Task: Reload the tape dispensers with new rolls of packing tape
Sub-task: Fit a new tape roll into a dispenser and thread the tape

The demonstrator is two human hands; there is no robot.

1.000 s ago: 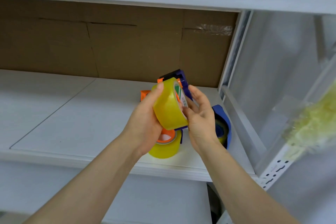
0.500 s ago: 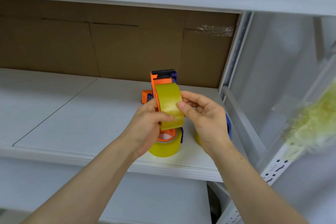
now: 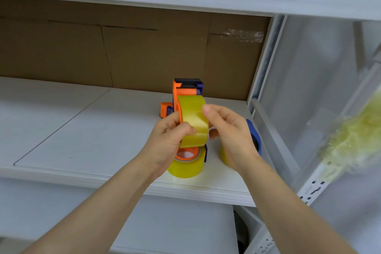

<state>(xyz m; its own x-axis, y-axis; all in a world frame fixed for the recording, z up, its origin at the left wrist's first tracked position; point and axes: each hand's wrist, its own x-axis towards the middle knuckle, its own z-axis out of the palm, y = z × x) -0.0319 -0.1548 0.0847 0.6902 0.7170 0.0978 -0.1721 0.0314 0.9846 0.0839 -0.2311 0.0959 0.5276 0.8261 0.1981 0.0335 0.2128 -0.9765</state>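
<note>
Yellow tape roll (image 3: 193, 118) on edge, axis sideways, left fingers (image 3: 186, 130) and right fingers (image 3: 209, 110) clamped on it

Left hand (image 3: 165, 142) curled in grip, right hand (image 3: 231, 132) fingers bent, pinching

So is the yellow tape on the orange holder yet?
On, it seems: the yellow roll sits against the orange dispenser, held by the left hand. Fully seated on the hub: cannot tell.

No writing is legible on the tape roll (image 3: 192, 118) or the dispenser (image 3: 185, 91).
</note>
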